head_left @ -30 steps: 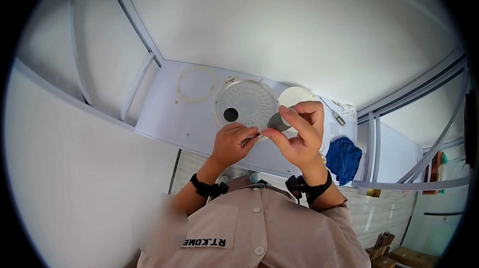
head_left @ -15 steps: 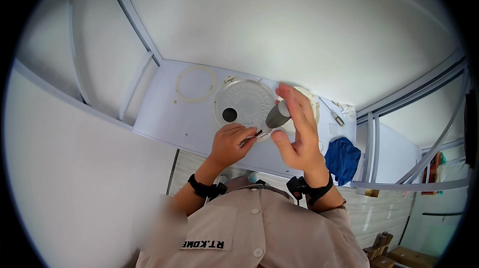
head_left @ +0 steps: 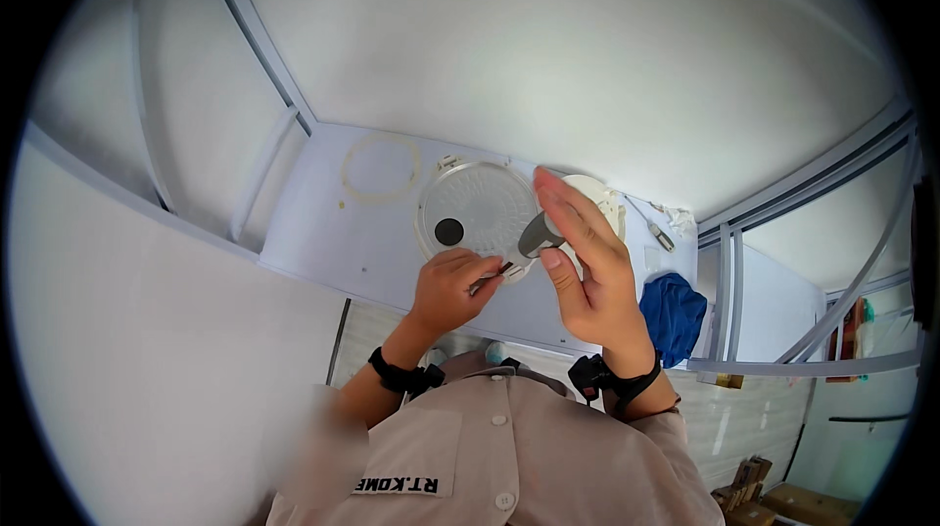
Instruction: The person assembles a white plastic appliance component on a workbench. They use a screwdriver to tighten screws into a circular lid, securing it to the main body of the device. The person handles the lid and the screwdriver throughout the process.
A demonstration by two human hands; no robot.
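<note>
White, the bench [head_left: 323,237] carries everything around the hands. At its middle lies a round lid [head_left: 480,201] with marks radiating over its face, and just to the right sits a white round piece [head_left: 591,188], partly hidden. The right hand [head_left: 595,279] is in front of that piece, its grip spread, fingers straight and thumb apart. The left hand [head_left: 452,289], at the lid's near edge, has its grip pinched. A crumpled blue cloth [head_left: 673,318] lies at the bench's right end; a thin pale ring [head_left: 344,173] lies flat left of the lid. A slim tool [head_left: 663,239] rests beyond the cloth. Between the right thumb and fingers is a thick grey handle [head_left: 534,235], tilted, its narrow end toward the left fingertips. A black disc [head_left: 448,232] lies on the lid's left part. Smallest, a thin dark piece [head_left: 505,268] is between the left fingertips; whether the handle's end touches it is hard to tell.
</note>
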